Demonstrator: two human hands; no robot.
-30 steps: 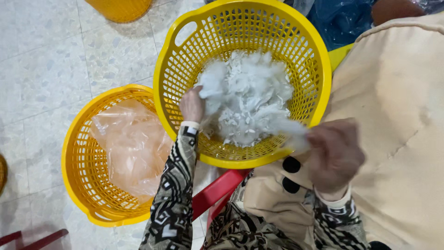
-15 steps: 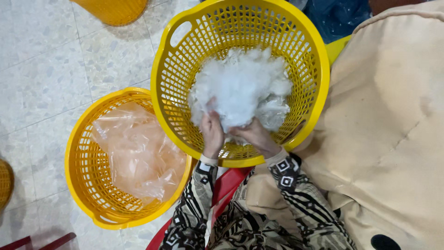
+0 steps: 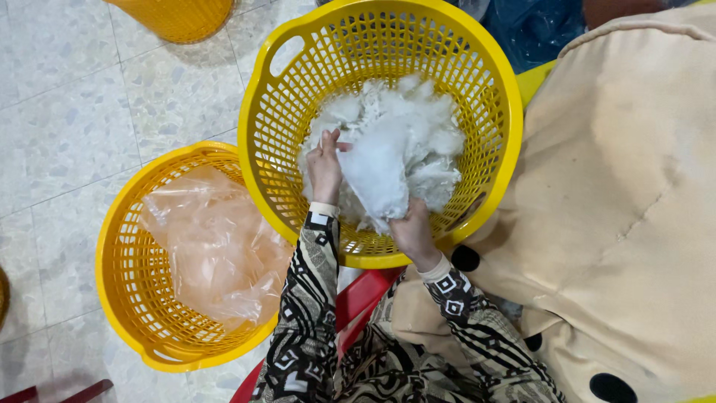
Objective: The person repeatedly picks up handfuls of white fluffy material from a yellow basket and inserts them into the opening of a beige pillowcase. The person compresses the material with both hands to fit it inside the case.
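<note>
Reference point: the big yellow mesh basket (image 3: pixel 492 97) on my lap. Left of it and lower, a second yellow basket (image 3: pixel 123 298) sits on the tiled floor (image 3: pixel 67 112), its rim tucked under the big basket's edge; inside it lies a crumpled clear plastic bag (image 3: pixel 216 254). Up and left of the big basket, the bottom of another yellow container (image 3: pixel 179 15) shows at the frame edge. Inside the big basket: a heap of white fibre stuffing (image 3: pixel 395 149), piled centre to right against the far wall. My left hand (image 3: pixel 325 168) is inside the basket at the heap's left side, fingers closed on a tuft of the stuffing, thumb up. My right hand (image 3: pixel 412 233) is at the basket's near rim, just right of the left hand, gripping the lower end of the same white clump; fingers are mostly buried in the fibre, so exact finger position not readable. The clump stretches between both hands. Both sleeves are black-and-white patterned. Below the basket's near rim, a red plastic piece (image 3: pixel 358 295) shows between my forearms. Right of the basket, touching its side, a large beige fabric shape (image 3: pixel 626 209) with black round patches fills the frame.
</note>
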